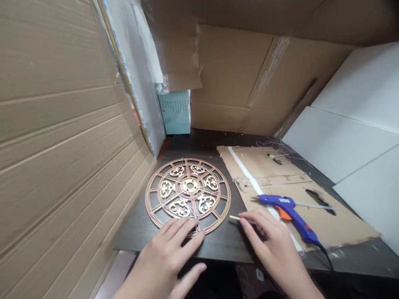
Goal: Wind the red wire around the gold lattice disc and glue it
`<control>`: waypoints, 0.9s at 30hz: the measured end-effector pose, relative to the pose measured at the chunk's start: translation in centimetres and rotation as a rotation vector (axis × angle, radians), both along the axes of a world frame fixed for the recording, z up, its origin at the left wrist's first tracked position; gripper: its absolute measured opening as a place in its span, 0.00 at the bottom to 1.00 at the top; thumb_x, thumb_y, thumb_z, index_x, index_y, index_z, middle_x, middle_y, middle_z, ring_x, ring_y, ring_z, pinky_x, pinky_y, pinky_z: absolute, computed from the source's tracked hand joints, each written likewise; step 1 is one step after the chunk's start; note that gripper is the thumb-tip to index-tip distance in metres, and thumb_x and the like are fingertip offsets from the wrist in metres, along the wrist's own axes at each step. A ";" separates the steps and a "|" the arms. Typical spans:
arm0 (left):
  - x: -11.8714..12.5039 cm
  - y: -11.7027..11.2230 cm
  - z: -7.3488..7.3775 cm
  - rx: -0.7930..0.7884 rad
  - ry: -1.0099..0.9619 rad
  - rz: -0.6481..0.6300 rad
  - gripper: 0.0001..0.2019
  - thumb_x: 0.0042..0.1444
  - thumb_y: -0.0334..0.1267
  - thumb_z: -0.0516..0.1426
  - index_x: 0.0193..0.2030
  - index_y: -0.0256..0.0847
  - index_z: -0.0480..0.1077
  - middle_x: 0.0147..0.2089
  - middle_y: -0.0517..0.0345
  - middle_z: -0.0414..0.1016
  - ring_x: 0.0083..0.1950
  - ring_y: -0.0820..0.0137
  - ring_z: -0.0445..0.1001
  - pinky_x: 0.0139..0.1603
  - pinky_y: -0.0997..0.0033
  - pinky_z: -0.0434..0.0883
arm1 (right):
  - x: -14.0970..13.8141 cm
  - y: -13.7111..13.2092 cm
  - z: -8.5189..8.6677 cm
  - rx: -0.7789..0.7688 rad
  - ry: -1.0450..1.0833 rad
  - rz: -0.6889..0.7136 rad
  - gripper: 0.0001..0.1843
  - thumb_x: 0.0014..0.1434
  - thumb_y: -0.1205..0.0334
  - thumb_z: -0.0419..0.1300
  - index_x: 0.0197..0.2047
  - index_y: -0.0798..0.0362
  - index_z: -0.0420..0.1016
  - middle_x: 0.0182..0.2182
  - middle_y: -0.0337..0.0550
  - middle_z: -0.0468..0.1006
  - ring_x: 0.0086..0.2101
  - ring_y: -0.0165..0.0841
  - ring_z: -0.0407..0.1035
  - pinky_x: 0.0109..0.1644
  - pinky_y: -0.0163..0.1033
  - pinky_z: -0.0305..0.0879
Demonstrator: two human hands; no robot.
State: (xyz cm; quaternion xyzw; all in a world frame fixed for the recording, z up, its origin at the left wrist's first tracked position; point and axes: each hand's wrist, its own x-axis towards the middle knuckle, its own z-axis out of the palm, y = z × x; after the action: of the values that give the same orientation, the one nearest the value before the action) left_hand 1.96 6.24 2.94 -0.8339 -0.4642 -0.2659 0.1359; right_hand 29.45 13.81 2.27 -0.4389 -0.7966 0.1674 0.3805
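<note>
A round gold filigree disc (188, 192) with cut-out patterns lies flat on the dark table (218, 243). My left hand (170, 257) rests with fingers stretched out, their tips touching the disc's near rim. My right hand (274, 249) lies to the right, its fingers pinched on a thin wooden stick (235, 218) that points left just off the disc's right edge. A blue hot glue gun (288, 214) with an orange trigger lies on its side just beyond my right hand, a glue stick poking out of its back.
A torn cardboard sheet (280, 174) with white tape lies under the glue gun. Corrugated cardboard walls stand at left and behind. White boards lean at right. A pale teal box (175, 111) stands at the back. The gun's black cord (326, 255) trails off the table's front edge.
</note>
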 end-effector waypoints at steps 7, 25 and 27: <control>-0.3 0.2 0.1 0.043 0.115 -0.008 0.25 0.64 0.44 0.60 0.66 0.43 0.72 0.64 0.53 0.77 0.61 0.59 0.76 0.54 0.53 0.84 | -0.3 0.2 -0.9 0.081 -0.082 0.042 0.07 0.78 0.62 0.56 0.49 0.47 0.75 0.44 0.42 0.77 0.45 0.37 0.75 0.51 0.42 0.70; -0.2 0.2 0.0 0.099 0.083 -0.010 0.21 0.63 0.42 0.59 0.62 0.44 0.75 0.62 0.53 0.78 0.59 0.59 0.79 0.51 0.52 0.85 | 9.3 1.6 -0.1 0.073 -0.299 -0.799 0.44 0.63 0.20 0.49 0.51 0.54 0.77 0.47 0.57 0.80 0.46 0.55 0.75 0.47 0.55 0.69; -0.3 0.3 -0.1 0.110 0.082 -0.016 0.20 0.63 0.43 0.59 0.61 0.44 0.76 0.62 0.52 0.79 0.58 0.59 0.79 0.51 0.52 0.85 | 8.8 1.7 -0.7 -0.009 -0.315 -0.783 0.47 0.63 0.20 0.46 0.53 0.58 0.75 0.47 0.62 0.79 0.50 0.58 0.74 0.54 0.60 0.69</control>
State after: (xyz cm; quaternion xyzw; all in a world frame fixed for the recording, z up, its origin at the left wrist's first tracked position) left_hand 1.68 6.58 2.87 -0.8390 -0.4364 -0.2575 0.1983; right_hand 38.28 15.47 1.53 -0.7303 -0.6174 -0.0552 0.2871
